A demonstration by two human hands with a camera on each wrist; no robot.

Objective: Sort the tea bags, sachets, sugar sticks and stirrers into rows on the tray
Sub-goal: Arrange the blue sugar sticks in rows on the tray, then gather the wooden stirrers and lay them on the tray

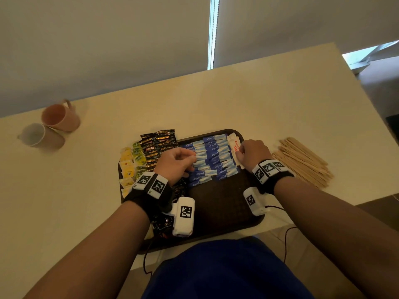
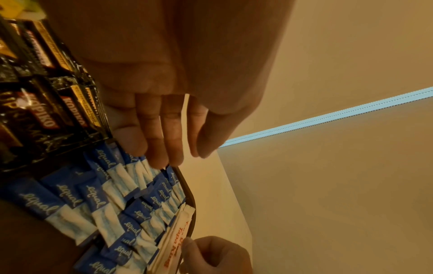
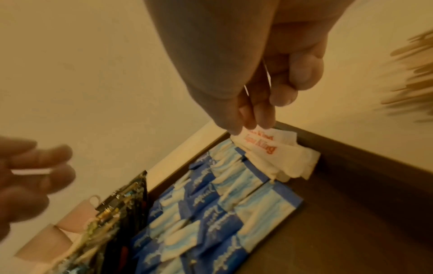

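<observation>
A dark brown tray [image 1: 220, 203] holds yellow tea bags [image 1: 127, 167], black coffee sachets [image 1: 157, 145], two columns of blue sachets [image 1: 212, 158] and white red-printed sugar sticks [image 1: 234, 145] at its far right corner. My right hand [image 1: 241, 151] pinches the near end of those sugar sticks [image 3: 276, 157]. My left hand [image 1: 190, 162] hovers over the blue sachets [image 2: 93, 200], fingertips close to them. In the right wrist view a thin white stick [image 3: 30, 171], seen edge-on, is pinched in the left hand. Wooden stirrers [image 1: 302, 160] lie on the table right of the tray.
Two mugs [image 1: 59, 116] [image 1: 36, 134] lie on their sides at the table's far left. The tray's near right area is bare. The table's front edge runs just below the tray, and cables hang from the wrist cameras there.
</observation>
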